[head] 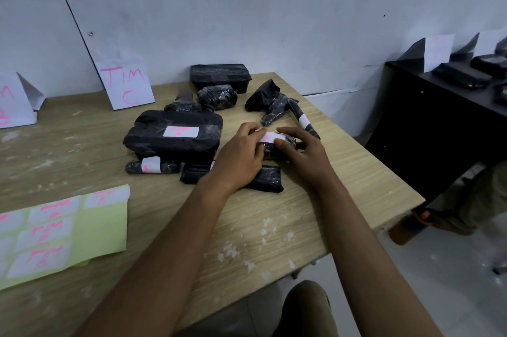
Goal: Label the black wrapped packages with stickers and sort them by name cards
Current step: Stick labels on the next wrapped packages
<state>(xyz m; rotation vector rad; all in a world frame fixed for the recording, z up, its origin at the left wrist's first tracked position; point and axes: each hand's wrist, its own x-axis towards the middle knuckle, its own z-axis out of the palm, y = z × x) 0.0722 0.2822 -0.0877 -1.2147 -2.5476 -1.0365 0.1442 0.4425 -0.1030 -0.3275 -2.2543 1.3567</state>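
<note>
Pale green backing paper lies nearest me at the left edge of the wooden tabletop, carrying white stickers with pink lettering, some reading TIM. Past it, my left hand and right hand meet over a small black wrapped package near the middle right of the tabletop. Both hold it between curled fingers, and my left fingertips and right thumb press a white sticker onto its top. Just under my left wrist lies a flat black packet, and to its left a thin wrapped roll already wears a white label. Behind that roll sits a big flat package with a pink-lettered sticker on its upper face. To the right, beyond my hands, a long thin package with a white band lies beside a crumpled black bundle. Farther back come a rounded parcel and a box-shaped package touching the wall. A folded name card reading TIM C stands against the wall, with another card at the far left, its letters cut off. Off to the right, a black shelf holds more black packages and white cards.
</note>
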